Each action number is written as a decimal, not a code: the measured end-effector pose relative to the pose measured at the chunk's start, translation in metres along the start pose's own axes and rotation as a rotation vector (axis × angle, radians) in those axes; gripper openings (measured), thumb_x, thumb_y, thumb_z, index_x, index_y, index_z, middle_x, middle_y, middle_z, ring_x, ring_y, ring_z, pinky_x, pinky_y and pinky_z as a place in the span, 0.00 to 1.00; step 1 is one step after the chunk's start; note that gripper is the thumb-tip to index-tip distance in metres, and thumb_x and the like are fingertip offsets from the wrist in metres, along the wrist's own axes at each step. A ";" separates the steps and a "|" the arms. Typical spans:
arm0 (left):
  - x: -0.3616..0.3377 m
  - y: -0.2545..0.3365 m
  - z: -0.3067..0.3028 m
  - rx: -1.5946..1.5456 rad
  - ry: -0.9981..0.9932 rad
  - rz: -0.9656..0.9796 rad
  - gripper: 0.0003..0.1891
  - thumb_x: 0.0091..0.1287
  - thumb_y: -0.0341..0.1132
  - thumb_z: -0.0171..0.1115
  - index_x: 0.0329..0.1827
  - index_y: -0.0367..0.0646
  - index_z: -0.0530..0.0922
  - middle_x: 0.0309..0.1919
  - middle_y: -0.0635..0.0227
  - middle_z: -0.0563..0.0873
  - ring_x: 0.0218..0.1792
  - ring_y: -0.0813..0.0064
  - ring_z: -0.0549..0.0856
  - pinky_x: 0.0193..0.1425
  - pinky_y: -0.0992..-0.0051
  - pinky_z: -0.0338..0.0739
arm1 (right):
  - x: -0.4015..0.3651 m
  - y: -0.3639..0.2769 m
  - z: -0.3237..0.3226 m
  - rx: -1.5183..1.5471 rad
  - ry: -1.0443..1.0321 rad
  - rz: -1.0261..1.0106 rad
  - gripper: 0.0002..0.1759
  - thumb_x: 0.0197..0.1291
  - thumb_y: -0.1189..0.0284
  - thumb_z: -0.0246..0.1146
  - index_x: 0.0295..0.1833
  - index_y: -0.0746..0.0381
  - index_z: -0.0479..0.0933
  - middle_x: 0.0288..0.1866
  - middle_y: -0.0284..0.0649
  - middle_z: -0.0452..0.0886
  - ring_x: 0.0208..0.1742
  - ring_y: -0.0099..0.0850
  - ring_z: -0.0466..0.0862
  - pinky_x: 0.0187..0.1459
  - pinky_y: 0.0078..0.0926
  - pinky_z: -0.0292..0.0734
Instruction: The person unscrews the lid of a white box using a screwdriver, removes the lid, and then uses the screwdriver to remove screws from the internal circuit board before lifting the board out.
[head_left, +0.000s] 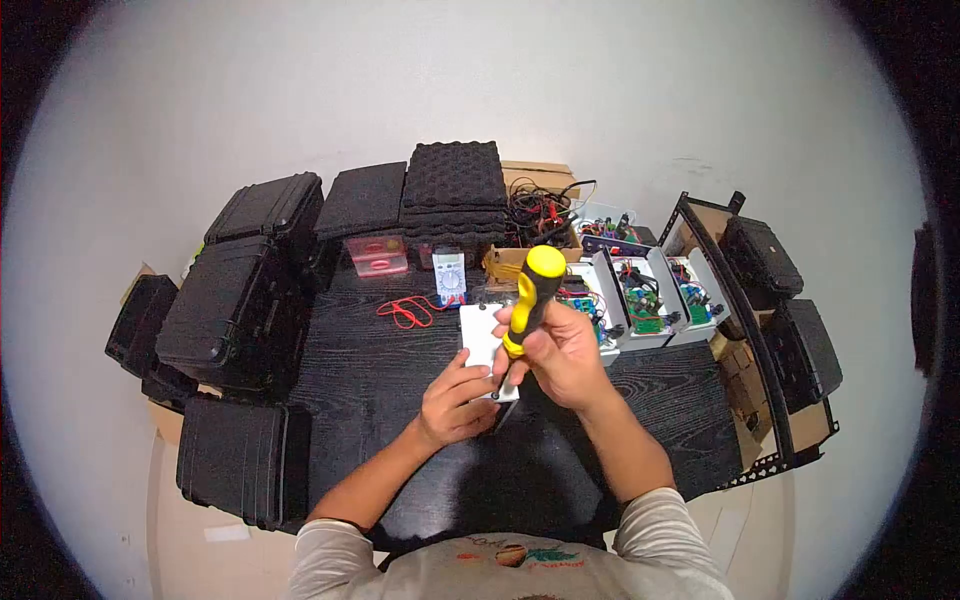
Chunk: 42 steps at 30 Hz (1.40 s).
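Note:
A yellow and black screwdriver (537, 288) stands nearly upright in my right hand (568, 358), whose fingers wrap round its lower handle. Its shaft points down at the near end of a white rectangular box (480, 335), where a dark round spot shows. My left hand (460, 402) holds the box by its near left side, fingers bent over the edge. Another dark spot shows at the box's far end. Part of the box is hidden behind my right hand and the screwdriver.
A multimeter (450, 281) with red leads (407, 312) lies beyond the box. Open white enclosures with circuit boards (645, 302) stand at the right, near a metal shelf frame (738, 310). Black cases (222, 315) line the left; foam sheets (455, 178) and a cable box (540, 225) are behind.

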<state>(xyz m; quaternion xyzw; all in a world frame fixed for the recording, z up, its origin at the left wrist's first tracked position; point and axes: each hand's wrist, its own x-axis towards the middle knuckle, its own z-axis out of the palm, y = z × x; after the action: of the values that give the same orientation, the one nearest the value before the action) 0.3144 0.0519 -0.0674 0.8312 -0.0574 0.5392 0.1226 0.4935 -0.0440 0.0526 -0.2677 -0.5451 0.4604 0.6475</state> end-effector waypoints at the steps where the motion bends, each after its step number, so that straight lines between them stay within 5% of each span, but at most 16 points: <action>1: 0.001 0.000 0.000 -0.005 0.001 -0.003 0.10 0.50 0.29 0.80 0.35 0.44 0.88 0.49 0.62 0.91 0.58 0.57 0.88 0.77 0.41 0.70 | 0.004 0.000 -0.001 0.032 -0.001 0.028 0.30 0.74 0.57 0.66 0.71 0.63 0.67 0.53 0.45 0.83 0.41 0.33 0.88 0.34 0.23 0.85; 5: 0.000 -0.001 0.000 -0.009 0.004 0.009 0.11 0.49 0.30 0.80 0.35 0.44 0.89 0.49 0.63 0.91 0.59 0.57 0.87 0.78 0.41 0.70 | 0.008 -0.003 -0.001 0.076 0.003 -0.012 0.30 0.77 0.51 0.60 0.71 0.62 0.67 0.53 0.47 0.83 0.40 0.35 0.89 0.31 0.22 0.84; 8: -0.001 -0.001 0.000 -0.009 -0.011 0.001 0.11 0.49 0.30 0.80 0.34 0.43 0.87 0.48 0.61 0.91 0.58 0.55 0.88 0.77 0.39 0.69 | 0.002 -0.001 0.007 -0.050 0.045 -0.085 0.27 0.75 0.55 0.65 0.66 0.61 0.68 0.52 0.46 0.83 0.39 0.34 0.89 0.31 0.22 0.84; 17: -0.002 -0.002 0.003 -0.011 0.012 0.025 0.11 0.48 0.29 0.79 0.35 0.43 0.88 0.51 0.61 0.91 0.59 0.56 0.87 0.77 0.39 0.69 | 0.007 0.004 -0.005 0.158 0.016 0.003 0.34 0.78 0.56 0.60 0.80 0.63 0.62 0.55 0.47 0.84 0.41 0.33 0.89 0.32 0.20 0.83; 22: -0.001 -0.002 0.001 0.000 0.009 0.026 0.11 0.48 0.29 0.80 0.36 0.43 0.89 0.51 0.61 0.91 0.59 0.55 0.87 0.77 0.40 0.69 | 0.003 0.000 0.006 0.069 -0.003 -0.140 0.20 0.75 0.64 0.66 0.63 0.60 0.69 0.56 0.46 0.83 0.41 0.29 0.87 0.31 0.20 0.83; 25: 0.002 0.001 0.000 -0.021 0.016 0.006 0.11 0.49 0.29 0.79 0.36 0.43 0.89 0.50 0.61 0.91 0.58 0.56 0.88 0.77 0.40 0.70 | -0.003 0.006 0.010 -0.121 0.083 -0.169 0.29 0.68 0.58 0.73 0.62 0.61 0.69 0.53 0.47 0.82 0.39 0.35 0.89 0.26 0.18 0.79; 31: 0.001 -0.001 0.000 -0.022 0.007 0.029 0.10 0.50 0.29 0.78 0.36 0.43 0.89 0.50 0.62 0.91 0.57 0.56 0.88 0.77 0.41 0.69 | 0.001 0.000 0.004 0.165 -0.019 0.018 0.30 0.79 0.59 0.61 0.76 0.64 0.65 0.54 0.48 0.83 0.39 0.34 0.88 0.24 0.14 0.75; 35: -0.004 -0.006 0.003 -0.059 0.021 0.028 0.11 0.49 0.30 0.79 0.36 0.42 0.89 0.50 0.62 0.90 0.57 0.57 0.88 0.77 0.41 0.69 | 0.003 -0.003 0.004 0.278 -0.061 0.044 0.28 0.79 0.60 0.60 0.75 0.63 0.65 0.53 0.49 0.82 0.36 0.33 0.86 0.22 0.13 0.72; 42: 0.002 0.001 0.001 -0.003 0.027 0.016 0.12 0.48 0.30 0.79 0.36 0.42 0.88 0.48 0.63 0.90 0.57 0.58 0.88 0.78 0.41 0.69 | -0.003 0.002 0.014 -0.048 0.115 -0.130 0.38 0.60 0.65 0.80 0.70 0.65 0.70 0.52 0.45 0.83 0.38 0.34 0.90 0.22 0.16 0.76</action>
<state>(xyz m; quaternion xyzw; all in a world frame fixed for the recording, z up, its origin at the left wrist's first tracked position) 0.3160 0.0508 -0.0657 0.8233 -0.0630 0.5512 0.1203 0.4798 -0.0482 0.0533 -0.2732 -0.5340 0.3880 0.6998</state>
